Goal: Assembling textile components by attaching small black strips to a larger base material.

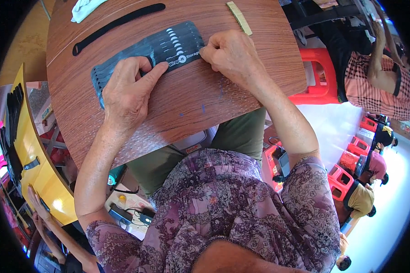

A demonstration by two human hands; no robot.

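Note:
A dark grey-green flat plastic pouch (143, 45) with white print lies slanted on the brown wood-grain table. Dark strap ends seem to show at its left end. Over its near left part is my left hand (128, 91), thumb and fingers closed on the near edge. My right hand (232, 54) pinches the pouch's near right corner between thumb and curled fingers. Beyond the pouch lies a long black strap (118, 28) with a slotted end at the left. A narrow yellowish strip (239, 18) rests past my right hand.
White cloth (87, 8) sits on the table's (205, 123) far left edge. At left, a yellow table (41, 170) holds black straps, with another person's hands (41, 207) at it. A red stool (316, 75) and a person in a checked shirt (369, 79) are at right.

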